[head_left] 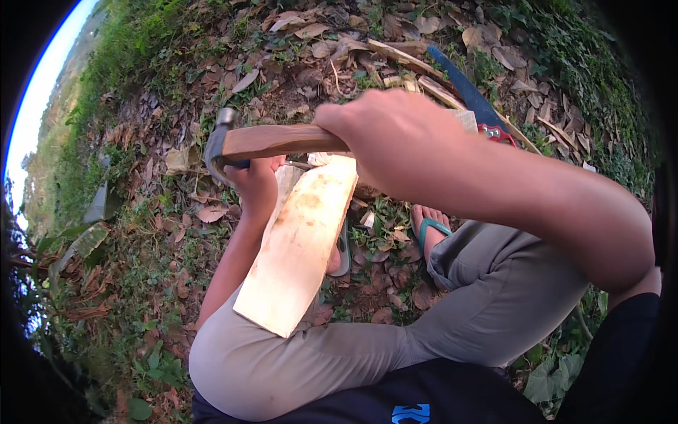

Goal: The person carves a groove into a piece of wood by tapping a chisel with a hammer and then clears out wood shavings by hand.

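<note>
Wooden board [300,244] resting slanted across the left thigh, pale and freshly cut, running up toward the hammer. Going left to right: steel hammer head [217,145] out on the left, then the left hand [256,185] tucked under it by the board's top edge, fingers curled in narrow, pinching something too small to make out, maybe a nail. Then the brown wooden handle [282,139], then the right hand [395,141] wrapped tight around it, fully closed. Looks like mid-hammering, lining up a strike at the top of the board. Next swing probably needs a short, careful tap with those left fingers so close. Blue-handled saw [462,88] lying on dry leaves behind, flip-flops on both feet
</note>
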The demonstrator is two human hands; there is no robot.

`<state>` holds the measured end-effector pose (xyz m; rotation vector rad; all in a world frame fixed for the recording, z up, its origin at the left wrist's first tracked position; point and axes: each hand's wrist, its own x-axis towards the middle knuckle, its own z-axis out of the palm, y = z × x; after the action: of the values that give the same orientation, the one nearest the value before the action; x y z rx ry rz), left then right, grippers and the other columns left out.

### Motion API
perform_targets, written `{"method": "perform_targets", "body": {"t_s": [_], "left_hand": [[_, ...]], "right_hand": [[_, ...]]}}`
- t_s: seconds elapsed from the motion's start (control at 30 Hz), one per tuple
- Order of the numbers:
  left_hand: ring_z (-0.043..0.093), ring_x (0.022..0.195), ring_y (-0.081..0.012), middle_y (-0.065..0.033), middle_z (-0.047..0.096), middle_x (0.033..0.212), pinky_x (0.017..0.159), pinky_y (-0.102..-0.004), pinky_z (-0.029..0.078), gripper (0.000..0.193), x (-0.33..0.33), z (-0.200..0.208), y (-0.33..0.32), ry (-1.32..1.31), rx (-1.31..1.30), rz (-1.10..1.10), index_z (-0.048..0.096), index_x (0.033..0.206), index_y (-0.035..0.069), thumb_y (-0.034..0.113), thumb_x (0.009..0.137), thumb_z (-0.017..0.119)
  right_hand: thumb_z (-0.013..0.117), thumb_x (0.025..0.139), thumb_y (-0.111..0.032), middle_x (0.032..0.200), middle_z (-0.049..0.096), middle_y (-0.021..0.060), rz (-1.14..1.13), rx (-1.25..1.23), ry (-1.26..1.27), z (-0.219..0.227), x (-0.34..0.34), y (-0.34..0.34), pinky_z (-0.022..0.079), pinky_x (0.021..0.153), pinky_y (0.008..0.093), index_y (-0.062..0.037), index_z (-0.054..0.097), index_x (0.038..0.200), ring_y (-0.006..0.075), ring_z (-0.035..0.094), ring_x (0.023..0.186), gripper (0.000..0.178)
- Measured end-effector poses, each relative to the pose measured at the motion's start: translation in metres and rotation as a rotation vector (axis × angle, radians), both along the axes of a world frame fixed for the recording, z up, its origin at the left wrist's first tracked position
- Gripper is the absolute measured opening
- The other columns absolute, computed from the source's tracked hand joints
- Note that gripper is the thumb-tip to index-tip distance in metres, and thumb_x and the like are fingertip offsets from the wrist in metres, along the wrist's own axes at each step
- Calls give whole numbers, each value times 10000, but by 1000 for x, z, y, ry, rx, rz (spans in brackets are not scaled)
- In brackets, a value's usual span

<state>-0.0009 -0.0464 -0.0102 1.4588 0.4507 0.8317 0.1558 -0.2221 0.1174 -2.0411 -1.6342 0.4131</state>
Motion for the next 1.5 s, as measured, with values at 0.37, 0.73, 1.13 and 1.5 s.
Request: {"method": "perform_targets", "body": {"t_s": [0.37, 0.73, 1.13, 1.5], "left_hand": [[407, 492, -92, -7, 433, 594, 510, -300, 399, 230, 0, -9, 8, -60, -37, -18, 398, 887, 71, 157, 1028, 559], [402, 508, -75, 33, 403, 602, 512, -285, 395, 295, 37, 15, 31, -17, -303, 107, 404, 795, 132, 173, 996, 615], [353, 501, -64, 53, 360, 586, 496, -262, 321, 360, 28, 48, 40, -50, -292, 101, 400, 702, 162, 198, 1012, 578], [368, 454, -63, 39, 385, 566, 446, -254, 343, 292, 36, 31, 20, 1, -224, 47, 407, 791, 119, 183, 999, 601]], "right_hand": [[599, 830, -45, 913, 707, 163, 2, -155, -39, 8, 4, 5, 568, 770, 457, -61, 680, 1021, 352, 708, 893, 208], [519, 803, 49, 739, 613, 196, -181, 8, 107, 24, 30, 10, 468, 598, 426, -7, 647, 1083, 301, 617, 634, 312], [521, 811, 47, 717, 600, 200, -190, -109, 221, 23, 32, 10, 453, 576, 408, 26, 631, 1062, 276, 593, 603, 276], [534, 779, 62, 735, 595, 209, -153, -102, 186, 17, 32, 9, 458, 571, 422, 49, 622, 965, 311, 596, 606, 206]]}}
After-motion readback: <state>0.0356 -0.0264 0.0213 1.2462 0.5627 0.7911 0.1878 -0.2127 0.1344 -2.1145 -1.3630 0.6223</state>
